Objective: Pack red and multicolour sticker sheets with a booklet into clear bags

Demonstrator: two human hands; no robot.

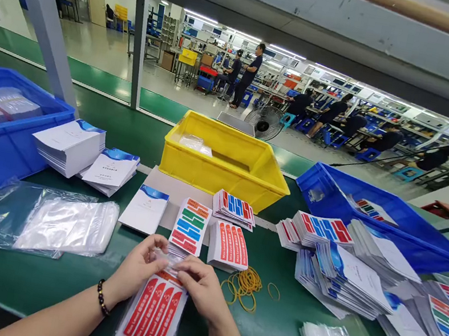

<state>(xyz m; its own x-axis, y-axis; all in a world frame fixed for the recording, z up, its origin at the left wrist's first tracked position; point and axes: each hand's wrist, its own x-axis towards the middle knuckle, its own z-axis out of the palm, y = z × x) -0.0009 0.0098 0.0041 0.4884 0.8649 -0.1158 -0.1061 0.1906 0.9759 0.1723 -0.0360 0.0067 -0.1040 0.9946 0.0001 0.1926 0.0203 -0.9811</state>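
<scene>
1. Two hands pinch the top edge of a clear bagged sticker pack [152,317]: left hand [136,268] and right hand [198,282], fingertips closed on the film at the bag mouth.
2. Pack lies flat on the green table [35,279], just in front of the rubber bands [245,284].
3. Judged light, thin and floppy; film likely slippery. Best held at the edges near the opening, as now.
4. Beyond the rubber bands: sticker sheet stacks [213,230], then a yellow bin [225,162].
</scene>
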